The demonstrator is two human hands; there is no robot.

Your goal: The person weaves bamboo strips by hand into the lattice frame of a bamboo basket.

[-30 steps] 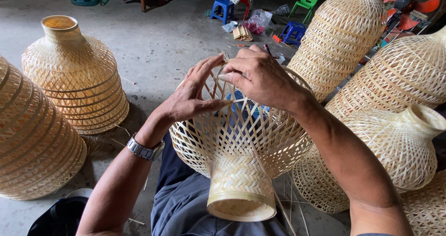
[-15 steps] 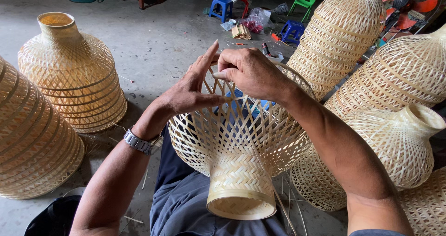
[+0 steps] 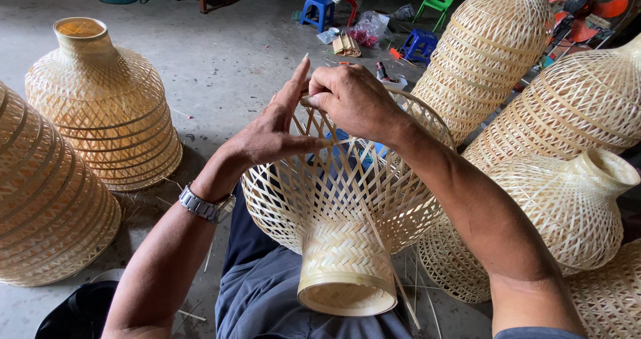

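At the centre of the frame, a person holds a half-woven bamboo lampshade [image 3: 344,225] on their lap, its narrow neck pointing toward the camera. The neck and lower body are tightly woven; the wide far rim remains open lattice, apparently unfinished. The left hand [image 3: 270,135] presses flat against the rim, forefinger raised. The right hand [image 3: 354,99] pinches a strip at the rim. Finished shades [image 3: 107,109] stand on the concrete floor [image 3: 227,59] at left and right.

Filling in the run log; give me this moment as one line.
left hand: braced on woven shade rim | right hand: pinching strip at rim | shade: neck down on lap | finished shades around
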